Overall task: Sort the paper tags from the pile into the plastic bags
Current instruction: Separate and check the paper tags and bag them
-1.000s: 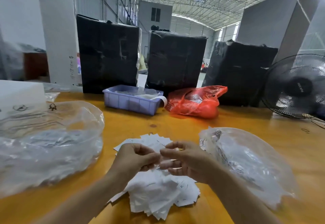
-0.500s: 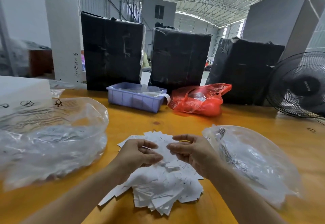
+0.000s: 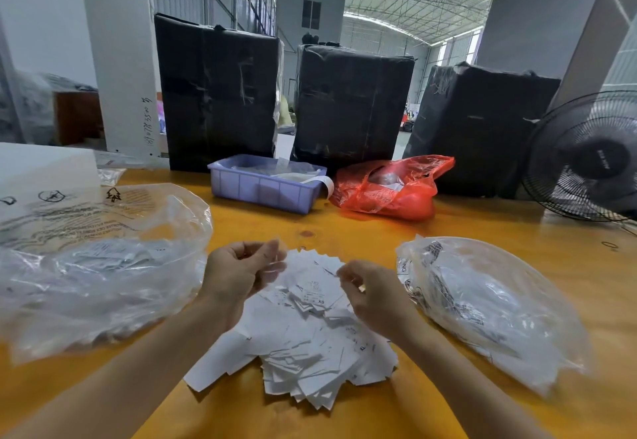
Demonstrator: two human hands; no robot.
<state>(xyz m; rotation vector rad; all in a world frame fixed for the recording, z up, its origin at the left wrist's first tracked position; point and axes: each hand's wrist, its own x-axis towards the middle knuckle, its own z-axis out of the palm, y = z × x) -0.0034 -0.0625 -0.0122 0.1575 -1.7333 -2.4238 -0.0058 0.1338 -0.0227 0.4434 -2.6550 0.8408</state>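
The pile of paper tags [image 3: 303,342] lies on the yellow table [image 3: 362,231] under and between my hands. My left hand [image 3: 241,273] is curled, fingers pinching a blurred tag. My right hand [image 3: 370,295] is curled too; whether it holds anything I cannot tell. A clear plastic bag [image 3: 93,266] lies just left of my left hand, another clear bag [image 3: 489,304] just right of my right.

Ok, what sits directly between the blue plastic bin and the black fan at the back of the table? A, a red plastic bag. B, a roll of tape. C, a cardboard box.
A: the red plastic bag lies right of the blue bin, left of the fan.
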